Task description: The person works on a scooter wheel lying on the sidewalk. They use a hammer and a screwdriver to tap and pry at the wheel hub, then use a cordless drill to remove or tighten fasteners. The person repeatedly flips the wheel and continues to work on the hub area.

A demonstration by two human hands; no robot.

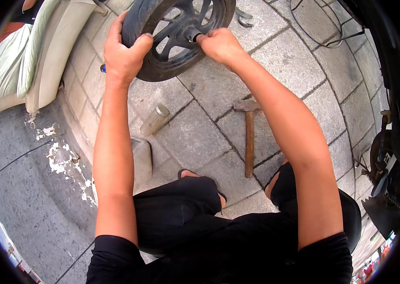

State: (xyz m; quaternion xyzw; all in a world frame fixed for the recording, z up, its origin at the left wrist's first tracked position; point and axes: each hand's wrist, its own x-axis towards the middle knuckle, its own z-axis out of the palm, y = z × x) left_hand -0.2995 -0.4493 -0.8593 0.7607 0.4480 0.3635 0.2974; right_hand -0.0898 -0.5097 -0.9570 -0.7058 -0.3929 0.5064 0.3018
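A black spoked motorbike wheel (162, 72) with its tyre on is tilted up at the top of the head view, its upper part cut off by the frame edge. My left hand (126, 53) grips the tyre's left side, thumb over the near edge and fingers behind it. At the hub, a short metal sleeve (192, 34) sticks out toward me. My right hand (223, 45) is closed at the end of this sleeve, pinching at it with thumb and fingers. Whether the sleeve is loose or seated in the hub I cannot tell.
A wooden-handled hammer (249, 142) and a lidded jar (155, 120) are on the paving. A whitish container (142, 161) stands by my left forearm. Beyond the wheel lie a metal tool (244, 19) and a cable loop (325, 45). Dark vehicle parts (382, 146) line the right.
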